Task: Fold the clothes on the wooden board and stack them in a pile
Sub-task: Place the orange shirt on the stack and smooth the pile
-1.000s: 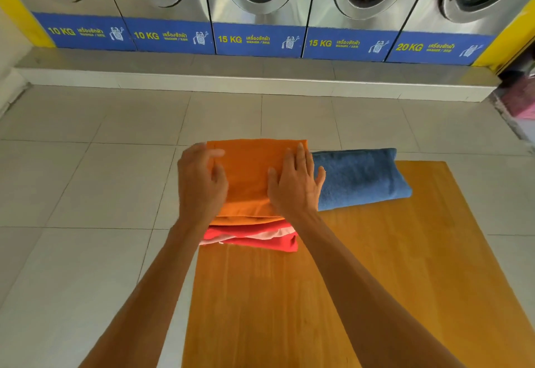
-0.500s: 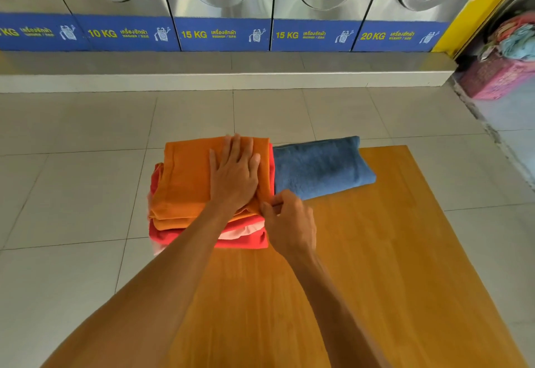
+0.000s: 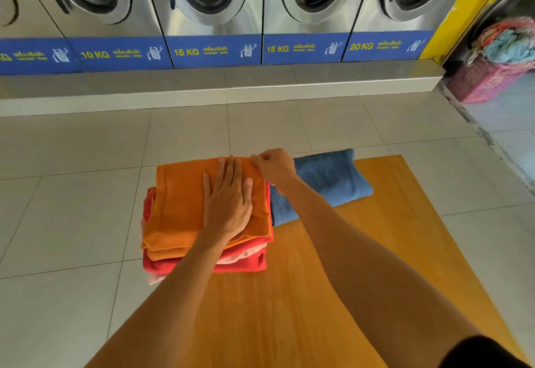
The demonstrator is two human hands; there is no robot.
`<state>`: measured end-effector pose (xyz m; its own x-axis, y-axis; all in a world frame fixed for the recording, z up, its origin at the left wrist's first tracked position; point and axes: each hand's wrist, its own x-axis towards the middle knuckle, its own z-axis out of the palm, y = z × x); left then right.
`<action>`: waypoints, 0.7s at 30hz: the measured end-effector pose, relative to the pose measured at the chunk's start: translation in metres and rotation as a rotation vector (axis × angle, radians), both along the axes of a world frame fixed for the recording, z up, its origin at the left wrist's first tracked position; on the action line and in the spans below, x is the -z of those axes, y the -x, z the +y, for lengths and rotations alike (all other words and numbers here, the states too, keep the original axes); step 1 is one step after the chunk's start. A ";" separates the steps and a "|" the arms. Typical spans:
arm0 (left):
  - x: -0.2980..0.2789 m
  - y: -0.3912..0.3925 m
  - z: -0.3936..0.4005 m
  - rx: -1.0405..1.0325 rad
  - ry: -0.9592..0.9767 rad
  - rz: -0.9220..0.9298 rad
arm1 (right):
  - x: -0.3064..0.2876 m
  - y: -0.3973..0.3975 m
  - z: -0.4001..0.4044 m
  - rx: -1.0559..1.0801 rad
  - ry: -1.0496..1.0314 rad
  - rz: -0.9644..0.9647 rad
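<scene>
A folded orange cloth (image 3: 179, 208) tops a pile of folded red and pale pink clothes (image 3: 243, 262) at the far left corner of the wooden board (image 3: 333, 295). My left hand (image 3: 227, 202) lies flat, fingers spread, on the orange cloth's right half. My right hand (image 3: 275, 165) pinches the orange cloth's far right corner between thumb and fingers. A folded blue towel (image 3: 327, 182) lies on the board just right of the pile, touching it.
A row of front-loading washing machines (image 3: 214, 14) on a raised tiled step (image 3: 231, 89) runs across the back. A pink laundry basket (image 3: 489, 78) heaped with clothes stands at the far right. Grey floor tiles surround the board.
My right hand has moved from the pile's near right edge to its far right corner and now pinches the orange cloth there. My left hand stays flat on the cloth.
</scene>
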<state>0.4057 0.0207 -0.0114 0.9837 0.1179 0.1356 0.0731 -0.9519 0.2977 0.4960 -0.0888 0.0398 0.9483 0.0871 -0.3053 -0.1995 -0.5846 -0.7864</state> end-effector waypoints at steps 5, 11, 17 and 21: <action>0.000 0.000 -0.001 -0.006 0.012 -0.007 | 0.012 -0.019 0.000 0.097 0.010 -0.011; -0.012 0.000 0.034 -0.131 0.334 -0.068 | 0.012 0.033 0.008 0.071 0.114 -0.314; 0.003 0.022 0.093 -0.162 0.095 0.055 | 0.041 0.073 0.019 -0.335 0.468 -0.301; 0.019 0.026 0.108 -0.151 0.111 0.134 | 0.049 0.063 0.014 -0.341 0.513 -0.234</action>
<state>0.3802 0.1282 -0.0303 0.9621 0.2720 -0.0174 0.2582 -0.8889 0.3783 0.4327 -0.0753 -0.0089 0.9396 0.2926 -0.1774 0.2054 -0.8970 -0.3915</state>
